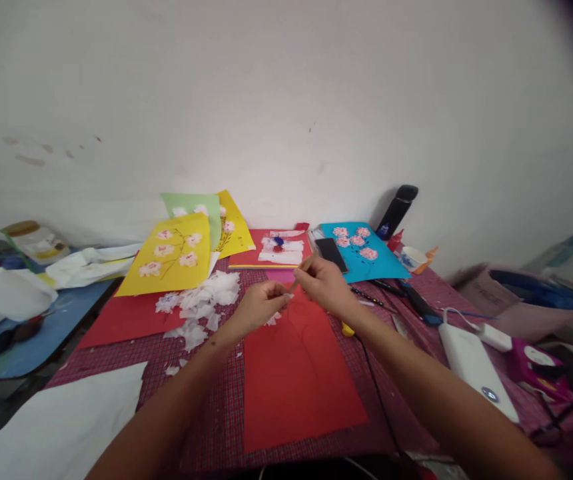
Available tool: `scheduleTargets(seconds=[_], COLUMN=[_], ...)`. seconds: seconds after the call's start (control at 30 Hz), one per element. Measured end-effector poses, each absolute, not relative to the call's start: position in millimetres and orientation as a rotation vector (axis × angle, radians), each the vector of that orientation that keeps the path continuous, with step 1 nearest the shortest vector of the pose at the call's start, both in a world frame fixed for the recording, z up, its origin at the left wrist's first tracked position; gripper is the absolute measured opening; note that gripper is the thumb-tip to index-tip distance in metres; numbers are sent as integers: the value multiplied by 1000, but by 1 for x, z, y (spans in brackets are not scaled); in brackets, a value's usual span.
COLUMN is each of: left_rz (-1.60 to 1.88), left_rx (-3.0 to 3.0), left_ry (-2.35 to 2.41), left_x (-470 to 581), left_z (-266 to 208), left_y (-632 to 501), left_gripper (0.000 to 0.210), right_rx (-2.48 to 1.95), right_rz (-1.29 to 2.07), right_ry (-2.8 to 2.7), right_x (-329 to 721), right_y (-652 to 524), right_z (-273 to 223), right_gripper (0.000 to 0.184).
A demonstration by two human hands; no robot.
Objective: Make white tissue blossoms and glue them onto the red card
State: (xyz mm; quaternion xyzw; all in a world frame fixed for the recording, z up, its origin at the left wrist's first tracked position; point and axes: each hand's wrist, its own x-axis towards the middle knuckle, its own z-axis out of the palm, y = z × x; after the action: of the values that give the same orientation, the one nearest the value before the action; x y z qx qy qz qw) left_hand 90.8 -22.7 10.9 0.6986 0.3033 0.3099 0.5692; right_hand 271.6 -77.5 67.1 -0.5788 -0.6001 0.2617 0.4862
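Observation:
My left hand (261, 305) is closed in a pinch over the upper part of a red sheet of paper (301, 380). A small white scrap, which looks like tissue paper, shows at its fingertips. My right hand (325, 283) grips a thin brown stick (307, 264), its lower end touching or nearly touching the scrap. Faint dark branch lines run down the red sheet. A white paper flower (272, 319) lies on it by my left fingers, partly hidden. Left of my left hand is a pile of torn white tissue paper (211, 293).
Yellow paper (176, 257) and blue paper (366, 257) with pink-white flowers lie at the back. A phone (331, 255) rests beside the blue sheet. A black bottle (397, 212), a paper cup (412, 257) and a white power bank (476, 373) stand or lie rightward.

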Motion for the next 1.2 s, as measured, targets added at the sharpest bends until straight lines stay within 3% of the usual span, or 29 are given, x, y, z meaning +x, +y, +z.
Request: scheduleTargets(seconds=[0.07, 0.27, 0.53, 1.2], left_rz=[717, 594, 443, 162], left_rx=[1709, 2105, 2262, 2370], left_ry=[732, 816, 794, 815], left_x=[99, 112, 130, 150], left_z=[6, 3, 4, -7], left_y=[-16, 0, 8, 18], left_gripper=[16, 19, 15, 22], right_rx=[-1445, -1473, -1627, -1707], right_rz=[645, 793, 474, 436], right_ry=[-1496, -1643, -1696, -1887], right_x=[273, 288, 292, 302], right_y=[-71, -62, -53, -47], right_z=[65, 59, 43, 22], right_gripper=[11, 14, 17, 19])
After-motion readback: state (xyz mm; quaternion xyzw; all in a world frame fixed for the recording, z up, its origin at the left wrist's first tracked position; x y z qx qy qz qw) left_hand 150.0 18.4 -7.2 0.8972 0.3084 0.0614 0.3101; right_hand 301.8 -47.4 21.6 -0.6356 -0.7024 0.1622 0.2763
